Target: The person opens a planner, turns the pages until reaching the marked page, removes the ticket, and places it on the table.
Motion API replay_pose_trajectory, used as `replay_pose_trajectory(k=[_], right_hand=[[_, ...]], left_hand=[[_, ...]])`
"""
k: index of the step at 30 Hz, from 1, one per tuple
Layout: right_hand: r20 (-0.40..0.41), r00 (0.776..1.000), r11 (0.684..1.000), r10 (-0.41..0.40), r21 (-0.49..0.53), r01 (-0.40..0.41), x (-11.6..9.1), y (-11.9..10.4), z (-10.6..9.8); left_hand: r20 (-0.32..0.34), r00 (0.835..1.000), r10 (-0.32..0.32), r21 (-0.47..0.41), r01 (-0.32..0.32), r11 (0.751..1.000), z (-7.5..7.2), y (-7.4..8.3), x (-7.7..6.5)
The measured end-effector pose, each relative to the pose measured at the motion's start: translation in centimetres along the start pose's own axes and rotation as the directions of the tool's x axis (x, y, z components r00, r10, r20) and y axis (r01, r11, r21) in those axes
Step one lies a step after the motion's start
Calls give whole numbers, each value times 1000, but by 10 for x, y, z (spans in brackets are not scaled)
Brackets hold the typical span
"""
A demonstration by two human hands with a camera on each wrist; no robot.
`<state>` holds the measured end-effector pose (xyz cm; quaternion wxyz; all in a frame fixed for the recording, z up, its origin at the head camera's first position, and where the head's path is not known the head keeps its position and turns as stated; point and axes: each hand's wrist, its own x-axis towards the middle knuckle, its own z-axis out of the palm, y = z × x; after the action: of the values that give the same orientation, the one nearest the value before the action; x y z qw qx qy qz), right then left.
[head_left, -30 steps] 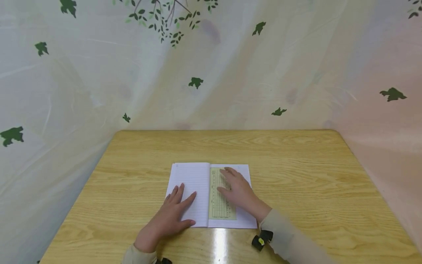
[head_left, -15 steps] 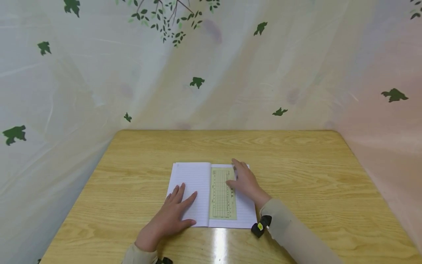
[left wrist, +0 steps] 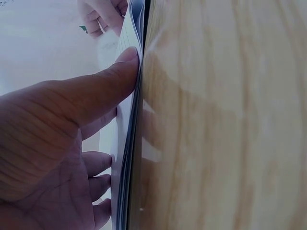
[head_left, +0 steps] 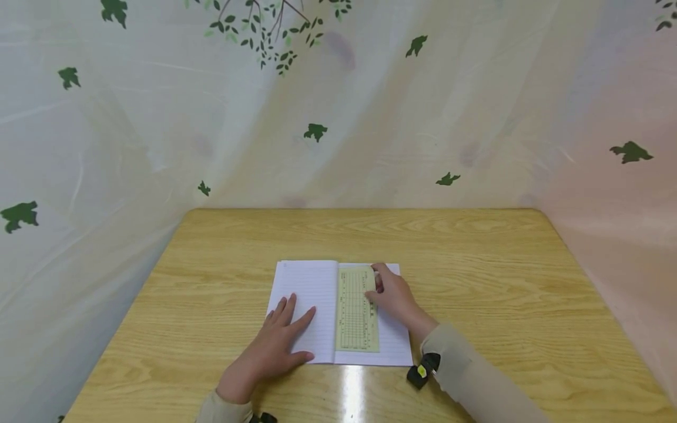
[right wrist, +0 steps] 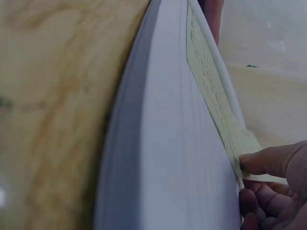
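Observation:
An open notebook (head_left: 312, 279) with lined white pages lies on the wooden table. My left hand (head_left: 271, 348) rests on its left page, fingers spread; the left wrist view shows the thumb (left wrist: 108, 88) at the near edge of the pages. Over the right page, beside the fold, lies a pale green paper slip (head_left: 351, 317) printed with a grid. My right hand (head_left: 395, 298) pinches the slip's far right edge between thumb and fingers. In the right wrist view the slip (right wrist: 211, 79) lifts and bends at that corner, under the right thumb (right wrist: 268, 160).
The wooden table (head_left: 497, 276) extends around the notebook on every side. Behind it hangs a pale curtain (head_left: 370, 164) printed with green leaves and branches. Black wrist cameras sit at both sleeves, the right one (head_left: 423, 370) near the notebook's corner.
My right hand has gone from lying over the slip to its right edge, where its fingers have curled and taken hold; the slip's far corner now bends up. The left hand stays put.

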<state>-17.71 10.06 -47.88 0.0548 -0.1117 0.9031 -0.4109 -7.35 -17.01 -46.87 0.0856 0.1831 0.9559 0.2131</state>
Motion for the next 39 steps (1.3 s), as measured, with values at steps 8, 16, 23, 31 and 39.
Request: replay_pose_trajectory(k=[8, 16, 23, 31, 39], right_hand=[[17, 999, 991, 45, 126, -47, -10, 3, -8], [76, 995, 955, 65, 285, -85, -22, 4, -30], [92, 993, 946, 69, 311, -95, -28, 10, -50], [124, 988, 924, 92, 359, -132, -31, 13, -66], [108, 988, 925, 110, 353, -141, -34, 20, -80]], left_hand=[[-6, 1000, 5, -7, -5, 1000, 0, -1, -1], [5, 1000, -6, -5, 6, 1000, 0, -1, 1], [16, 1000, -6, -12, 6, 1000, 0, -2, 1], [26, 1000, -8, -27, 9, 1000, -1, 0, 4], [35, 999, -17, -35, 18, 999, -2, 2, 6]])
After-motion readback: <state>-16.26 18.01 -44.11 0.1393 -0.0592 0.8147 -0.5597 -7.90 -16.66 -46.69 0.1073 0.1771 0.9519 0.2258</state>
